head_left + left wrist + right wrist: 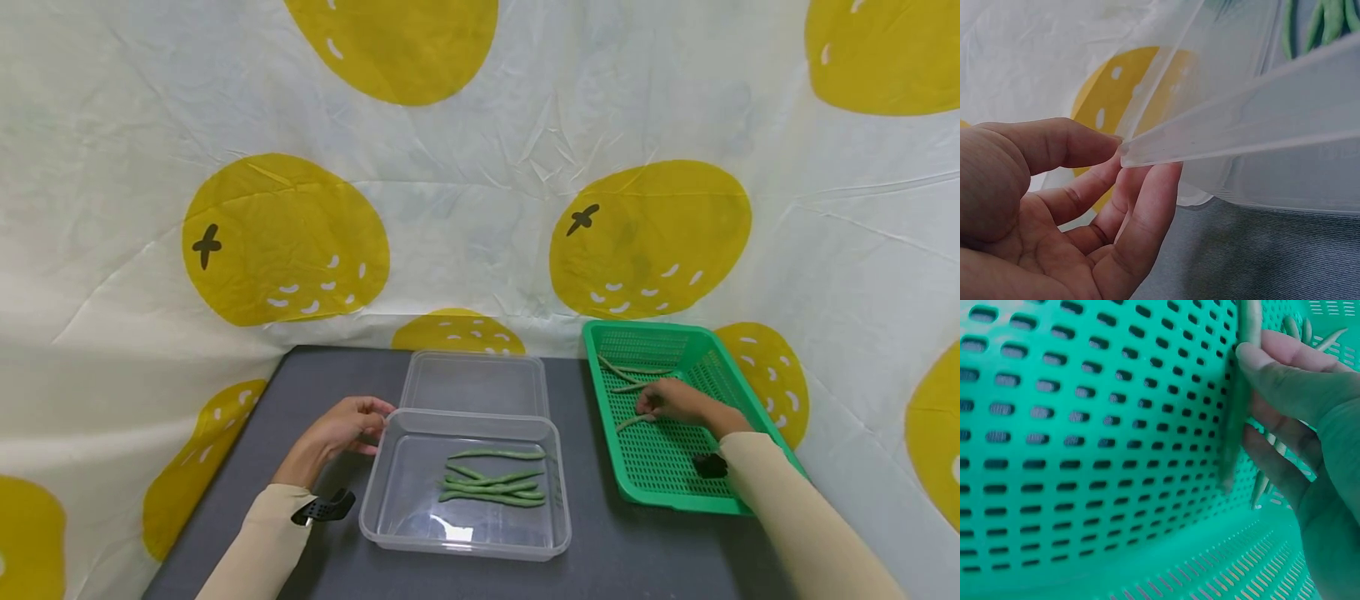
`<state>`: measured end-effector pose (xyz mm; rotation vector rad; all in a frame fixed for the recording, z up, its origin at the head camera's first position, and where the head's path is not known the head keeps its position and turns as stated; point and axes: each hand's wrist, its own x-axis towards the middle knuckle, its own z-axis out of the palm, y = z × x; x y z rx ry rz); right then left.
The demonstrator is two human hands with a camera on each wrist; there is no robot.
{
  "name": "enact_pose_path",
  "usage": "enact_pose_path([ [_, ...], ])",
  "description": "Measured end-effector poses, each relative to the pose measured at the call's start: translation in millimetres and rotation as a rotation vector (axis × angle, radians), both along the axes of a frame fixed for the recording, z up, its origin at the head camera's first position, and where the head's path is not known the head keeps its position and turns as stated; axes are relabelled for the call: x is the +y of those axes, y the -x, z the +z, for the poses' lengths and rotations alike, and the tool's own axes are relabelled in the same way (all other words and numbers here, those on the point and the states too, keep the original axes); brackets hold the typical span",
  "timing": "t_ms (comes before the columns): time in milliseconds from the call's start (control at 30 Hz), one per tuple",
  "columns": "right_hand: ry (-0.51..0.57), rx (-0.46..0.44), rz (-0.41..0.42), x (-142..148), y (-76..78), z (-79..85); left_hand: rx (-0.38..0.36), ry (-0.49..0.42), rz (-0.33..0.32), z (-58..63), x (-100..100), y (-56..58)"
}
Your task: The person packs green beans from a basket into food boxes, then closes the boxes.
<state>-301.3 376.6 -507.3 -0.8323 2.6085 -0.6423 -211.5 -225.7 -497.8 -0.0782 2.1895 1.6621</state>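
Note:
A clear plastic container [468,547] stands at the middle of the table with several green beans [491,489] lying across its floor. My left hand [345,429] is at its left rim; the left wrist view shows thumb and fingertips pinching the rim's edge [1166,147]. To the right, my right hand [678,400] reaches into a green perforated basket [611,450]. Between thumb and fingers it pinches a green bean [1232,437], which hangs close along the basket's surface. A few more beans [618,368] lie farther back in the basket.
Behind the container lies a clear flat lid [476,379], partly overlapped by the container's back rim. A white cloth [472,242] with yellow fruit prints hangs behind the dark grey table [581,542].

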Motion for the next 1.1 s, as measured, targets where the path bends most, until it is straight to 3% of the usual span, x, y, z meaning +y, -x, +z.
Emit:
enact_pose_path([
  [233,-0.039,-0.012,0.059,11,-2.7,11.3,-0.002,-0.009,0.007,0.4,-1,2.8],
  [467,-0.052,0.048,0.017,19,-7.8,31.5,-0.002,-0.009,0.008,2.2,-1,3.4],
  [733,0.085,-0.02,-0.104,22,-11.5,40.9,-0.013,-0.014,0.011,6.9,0,3.9],
  [1100,0.228,-0.089,-0.106,11,-15.6,48.3,-0.027,-0.009,0.002,8.8,-1,3.6],
])
